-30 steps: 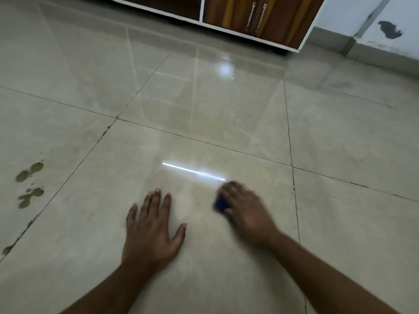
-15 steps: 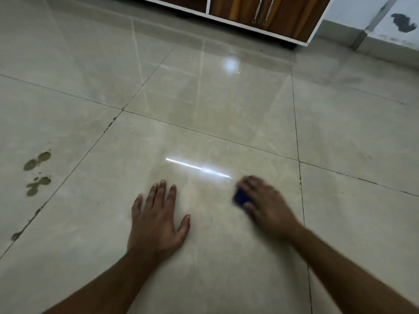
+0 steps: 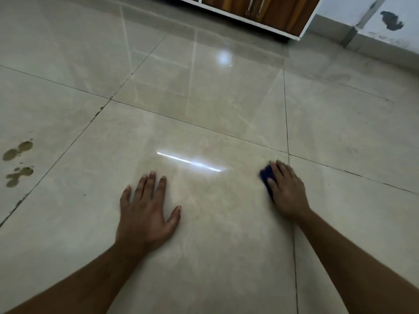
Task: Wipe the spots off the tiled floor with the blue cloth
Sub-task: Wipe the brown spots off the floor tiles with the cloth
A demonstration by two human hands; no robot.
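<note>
My right hand (image 3: 286, 191) presses a small blue cloth (image 3: 266, 176) flat against the beige tiled floor (image 3: 204, 105), close to a grout line on the right. Most of the cloth is hidden under my fingers; only its left edge shows. My left hand (image 3: 147, 207) lies flat on the same tile with fingers spread, holding nothing. Several olive-brown spots (image 3: 17, 162) mark the tile at the far left, well away from both hands.
A wooden cabinet (image 3: 267, 12) with metal handles and a white frame stands at the back. A pale wall (image 3: 374, 19) with a dark patch and a skirting runs along the back right. A bright streak of reflected light (image 3: 188, 162) lies between my hands.
My right hand has slid the blue cloth to the right across the tile, away from my left hand. The left hand stays planted. The view has shifted slightly.
</note>
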